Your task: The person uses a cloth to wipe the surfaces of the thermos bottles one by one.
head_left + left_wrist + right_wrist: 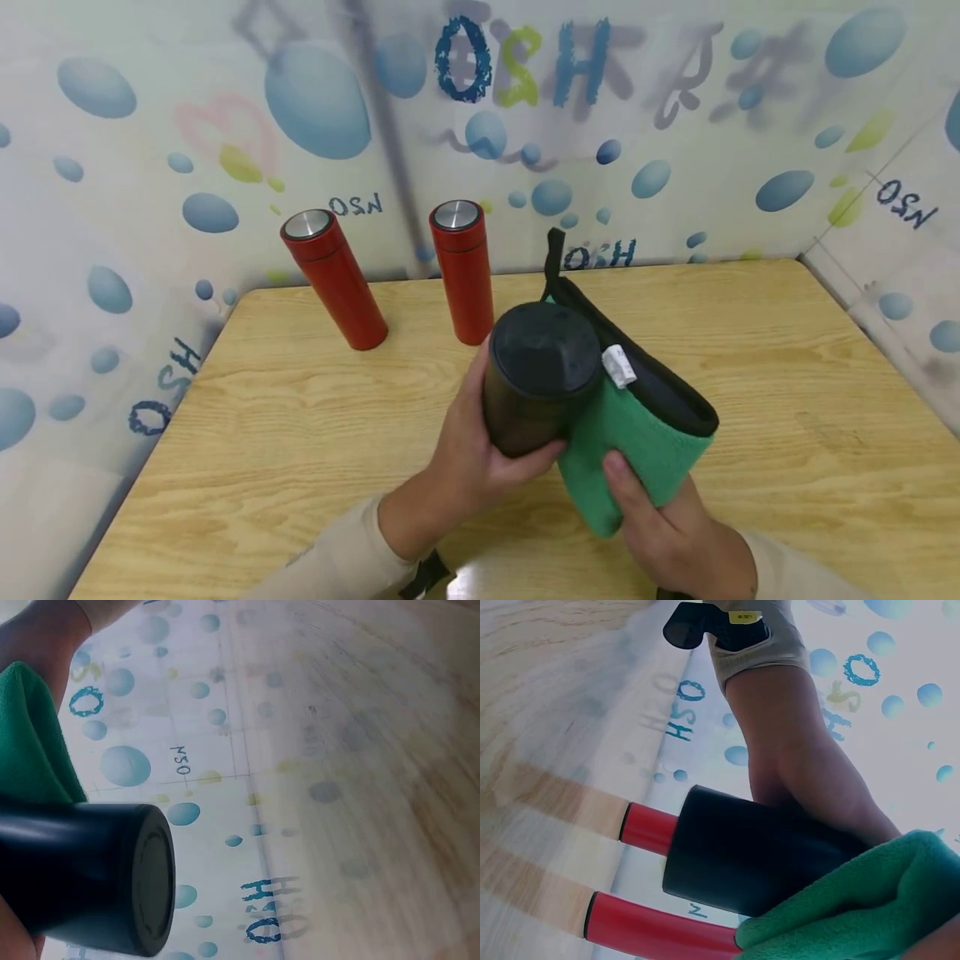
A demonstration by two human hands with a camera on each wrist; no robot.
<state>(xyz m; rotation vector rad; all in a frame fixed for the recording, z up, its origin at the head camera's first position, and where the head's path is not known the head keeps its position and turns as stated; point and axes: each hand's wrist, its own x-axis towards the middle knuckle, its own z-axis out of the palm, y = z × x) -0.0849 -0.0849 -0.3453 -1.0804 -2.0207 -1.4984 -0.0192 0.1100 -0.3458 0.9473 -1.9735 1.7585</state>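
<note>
A black cylindrical tumbler (543,358) is held above the wooden table by my left hand (465,450), whose thumb lies across its near side. Its dark flat top faces up in the head view, and the round base (154,881) shows in the left wrist view. My right hand (678,533) grips a green fuzzy cloth (630,442), thumb on the green face and the other fingers hidden behind. The cloth has a black side, a black loop and a white tag (618,367). It lies against the tumbler's right side, as the right wrist view (855,900) also shows.
Two red flasks with silver tops stand at the back of the wooden table (300,433): the left flask (337,283) and the right flask (465,283), just beyond the tumbler. A wall covering (420,150) with blue dots and letters rises behind the table.
</note>
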